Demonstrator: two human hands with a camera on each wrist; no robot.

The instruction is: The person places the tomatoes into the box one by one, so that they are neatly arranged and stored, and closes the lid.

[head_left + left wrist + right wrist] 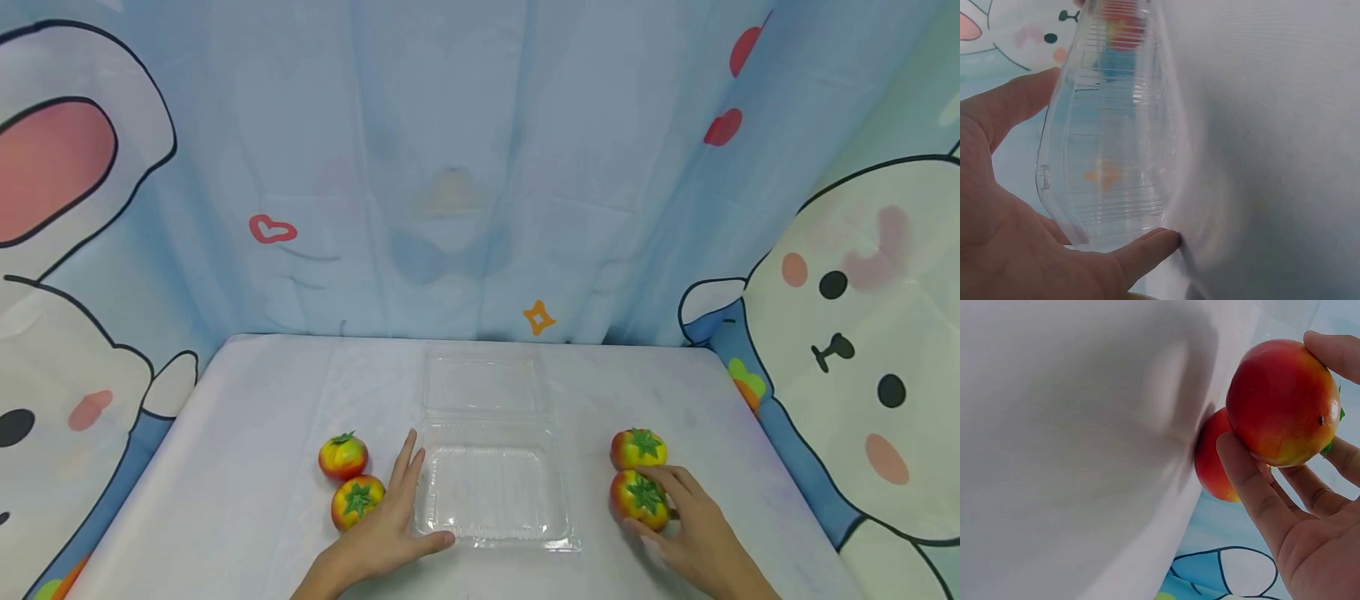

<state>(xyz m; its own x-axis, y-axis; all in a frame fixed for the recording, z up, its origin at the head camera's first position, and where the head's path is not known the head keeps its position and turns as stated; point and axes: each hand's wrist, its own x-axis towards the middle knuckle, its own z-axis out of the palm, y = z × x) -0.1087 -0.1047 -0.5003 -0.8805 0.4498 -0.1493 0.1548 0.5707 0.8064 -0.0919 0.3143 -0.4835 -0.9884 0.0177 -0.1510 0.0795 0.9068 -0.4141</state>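
A clear plastic clamshell box (pixel 491 483) lies on the table with its lid (pixel 483 383) folded back. Along its left side my left hand (pixel 393 517) is spread, fingers straight and thumb near the front corner. In the left wrist view the left fingers (pixel 1029 100) are right at the box's rim. My right hand (pixel 693 529) holds a red-yellow tomato (pixel 639 500) with a green leafy top, between thumb and fingers. A second tomato (pixel 637 448) sits just behind it. From the right wrist view, the held tomato (pixel 1282 403) partly hides the other tomato (pixel 1213 456).
Two more tomatoes, one behind (pixel 343 457) and one in front (pixel 356 502), sit left of the box, close by my left hand. A white cloth (pixel 255 417) covers the table. Behind its far edge hangs a blue curtain (pixel 450 125) with cartoon prints.
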